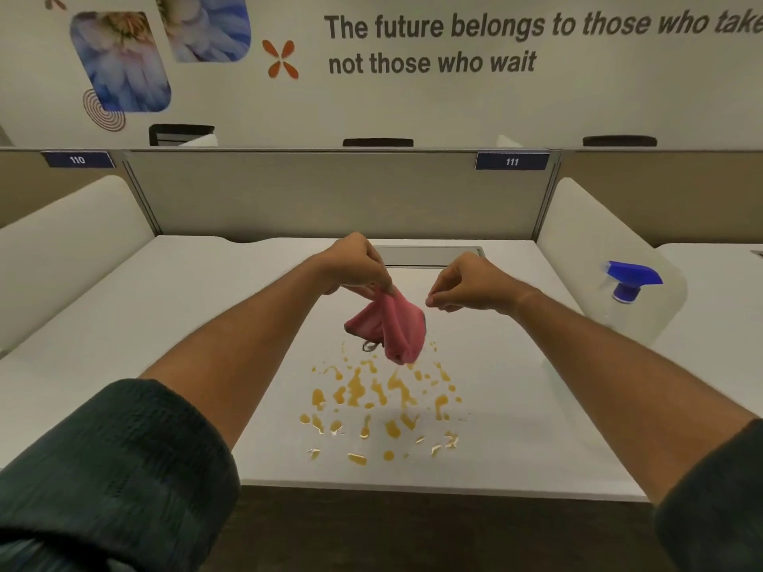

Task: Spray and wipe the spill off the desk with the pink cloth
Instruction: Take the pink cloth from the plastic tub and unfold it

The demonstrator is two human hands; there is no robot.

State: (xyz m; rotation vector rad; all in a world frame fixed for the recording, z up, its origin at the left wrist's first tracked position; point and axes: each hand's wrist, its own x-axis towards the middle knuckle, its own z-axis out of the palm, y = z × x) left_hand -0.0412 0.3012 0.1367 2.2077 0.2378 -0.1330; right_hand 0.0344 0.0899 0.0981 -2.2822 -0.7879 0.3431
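Above the spill [380, 402], left hand [357, 266] pinches pink cloth [392, 328]; right hand [466, 284] pinched, empty.

white desk [165, 324] | orange spill [371, 400] splattered mid-front | spray bottle [631, 295] standing at right edge

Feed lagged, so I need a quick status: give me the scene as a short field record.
left hand: pinching the pink cloth, held above the desk
right hand: fingers curled, holding nothing visible
spill: orange droplets scattered mid-desk, unwiped
spray bottle: upright at the desk's right edge, untouched
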